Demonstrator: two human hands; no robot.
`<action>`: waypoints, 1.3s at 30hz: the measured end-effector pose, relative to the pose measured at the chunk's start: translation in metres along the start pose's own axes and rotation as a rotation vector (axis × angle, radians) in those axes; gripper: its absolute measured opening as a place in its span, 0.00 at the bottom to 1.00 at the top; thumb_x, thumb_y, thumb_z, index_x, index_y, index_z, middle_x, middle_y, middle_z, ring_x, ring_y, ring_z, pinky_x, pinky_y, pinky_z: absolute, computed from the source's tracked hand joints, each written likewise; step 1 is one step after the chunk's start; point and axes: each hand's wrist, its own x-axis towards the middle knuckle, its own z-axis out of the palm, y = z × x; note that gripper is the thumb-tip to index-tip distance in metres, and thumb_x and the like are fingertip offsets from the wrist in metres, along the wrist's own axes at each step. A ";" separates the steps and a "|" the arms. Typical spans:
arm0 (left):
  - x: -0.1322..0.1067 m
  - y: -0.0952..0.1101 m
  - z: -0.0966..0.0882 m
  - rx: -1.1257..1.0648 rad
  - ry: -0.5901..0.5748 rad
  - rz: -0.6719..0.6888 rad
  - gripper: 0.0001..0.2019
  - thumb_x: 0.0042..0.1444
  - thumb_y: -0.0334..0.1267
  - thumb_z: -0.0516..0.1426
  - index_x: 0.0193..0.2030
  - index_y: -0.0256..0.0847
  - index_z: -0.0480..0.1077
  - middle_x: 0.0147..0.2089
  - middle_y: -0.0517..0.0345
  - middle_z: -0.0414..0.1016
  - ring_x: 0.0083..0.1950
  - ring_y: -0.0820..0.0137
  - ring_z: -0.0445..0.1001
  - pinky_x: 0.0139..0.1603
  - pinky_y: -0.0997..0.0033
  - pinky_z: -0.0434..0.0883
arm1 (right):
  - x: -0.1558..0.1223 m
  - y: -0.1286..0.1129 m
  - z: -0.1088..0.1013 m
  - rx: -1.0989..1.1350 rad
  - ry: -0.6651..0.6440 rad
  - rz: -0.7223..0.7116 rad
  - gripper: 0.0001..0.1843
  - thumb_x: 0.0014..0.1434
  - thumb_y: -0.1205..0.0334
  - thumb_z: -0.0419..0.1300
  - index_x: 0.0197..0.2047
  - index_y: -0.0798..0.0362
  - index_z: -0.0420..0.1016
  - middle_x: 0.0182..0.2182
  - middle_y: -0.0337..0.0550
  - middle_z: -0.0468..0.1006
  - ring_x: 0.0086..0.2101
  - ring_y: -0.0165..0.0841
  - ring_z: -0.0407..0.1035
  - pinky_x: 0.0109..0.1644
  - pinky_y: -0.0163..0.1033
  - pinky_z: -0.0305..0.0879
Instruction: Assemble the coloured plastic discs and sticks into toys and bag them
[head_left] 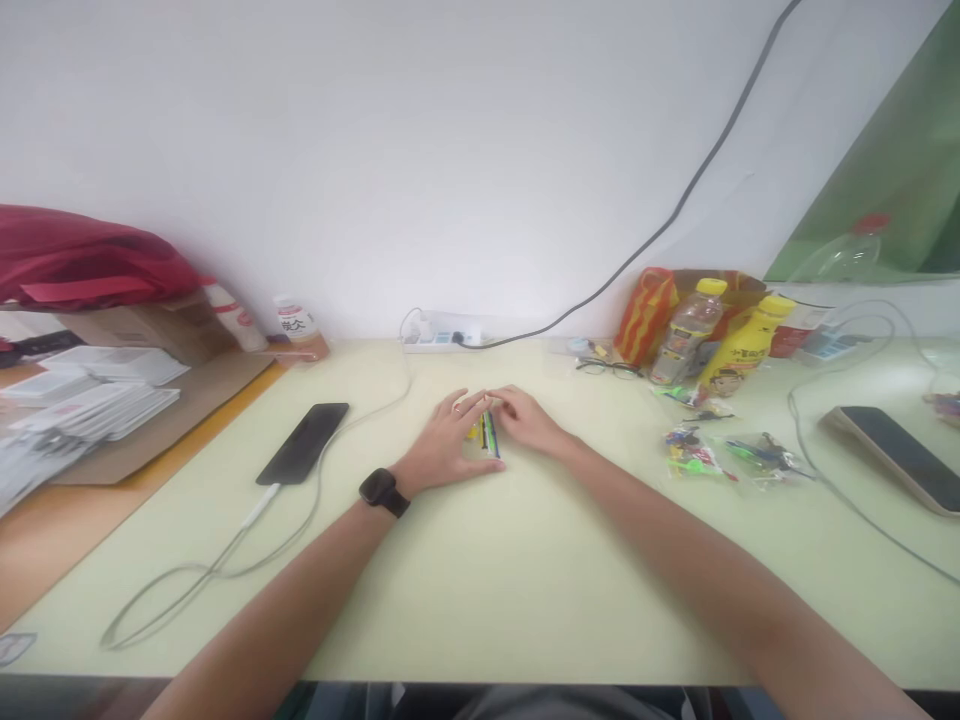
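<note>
Both my hands meet at the middle of the pale yellow-green table [480,580]. My left hand [448,442], with a black watch on its wrist, lies with fingers extended over a small clear packet of colourful pieces [487,436]. My right hand [529,418] has its fingers curled down onto the same packet from the right. The packet rests on the table between the two hands, partly covered by the fingers.
A black phone [304,442] on a white cable lies to the left. A power strip [442,336] sits by the wall. Bottles [686,330], glasses and several small toy packets [701,452] are at the right, with a second phone [900,455]. Boxes and papers [82,400] are at the far left.
</note>
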 end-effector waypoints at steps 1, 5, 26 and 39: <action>0.001 0.001 0.002 0.013 0.005 -0.001 0.50 0.54 0.66 0.65 0.78 0.51 0.52 0.78 0.48 0.53 0.78 0.40 0.47 0.75 0.36 0.54 | 0.000 0.003 0.001 -0.050 -0.015 -0.041 0.22 0.69 0.69 0.53 0.63 0.54 0.74 0.60 0.55 0.74 0.57 0.40 0.69 0.64 0.50 0.64; 0.002 0.000 0.007 0.035 0.031 -0.014 0.47 0.56 0.65 0.65 0.77 0.51 0.54 0.78 0.49 0.55 0.78 0.41 0.48 0.75 0.38 0.55 | 0.001 0.011 0.004 -0.218 -0.081 -0.083 0.21 0.73 0.65 0.49 0.64 0.51 0.75 0.70 0.52 0.64 0.66 0.44 0.58 0.70 0.56 0.54; 0.000 -0.023 -0.004 -0.084 -0.018 -0.037 0.33 0.57 0.57 0.67 0.69 0.54 0.70 0.76 0.50 0.59 0.75 0.43 0.53 0.72 0.36 0.60 | 0.001 0.016 0.002 -0.115 -0.067 -0.076 0.25 0.71 0.67 0.50 0.67 0.50 0.72 0.62 0.47 0.76 0.60 0.41 0.64 0.69 0.52 0.59; 0.005 -0.017 0.004 -0.055 0.007 -0.028 0.20 0.57 0.53 0.68 0.56 0.55 0.80 0.72 0.56 0.66 0.71 0.44 0.58 0.70 0.39 0.61 | -0.002 0.009 -0.001 -0.079 -0.069 -0.089 0.26 0.68 0.66 0.57 0.68 0.49 0.71 0.60 0.46 0.77 0.61 0.43 0.63 0.68 0.52 0.60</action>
